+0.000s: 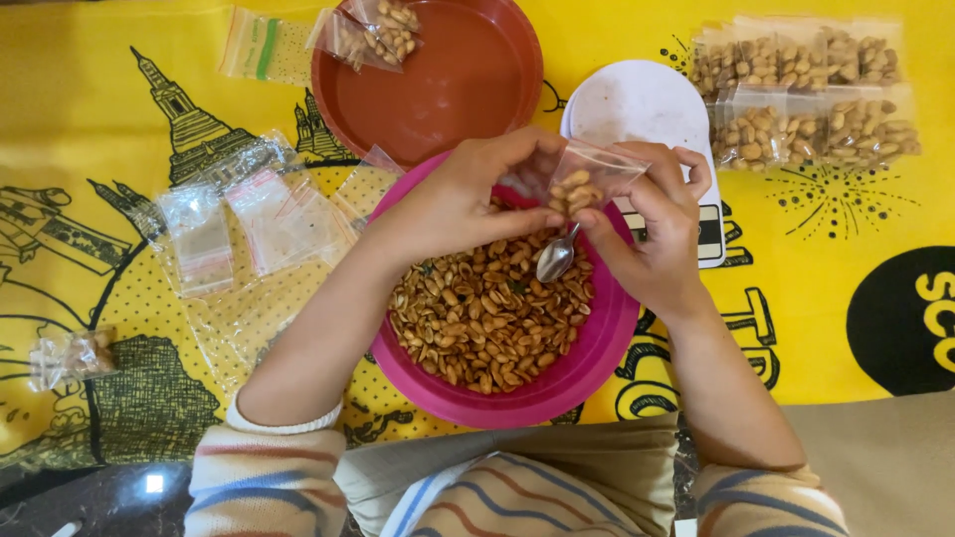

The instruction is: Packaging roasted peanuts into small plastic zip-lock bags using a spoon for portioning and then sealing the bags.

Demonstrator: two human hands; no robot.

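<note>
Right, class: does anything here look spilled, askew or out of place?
One small filled bag lies alone at the cloth's left edge, far from the filled bags grouped at top right. No peanuts show spilled around the pink bowl.

A clear bag (582, 179) of peanuts sits above the pink bowl (597, 348). Filled bags (806, 94) lie upper right of it, empty bags (244, 219) left, two more (373, 35) on the red bowl (448, 89).
</note>
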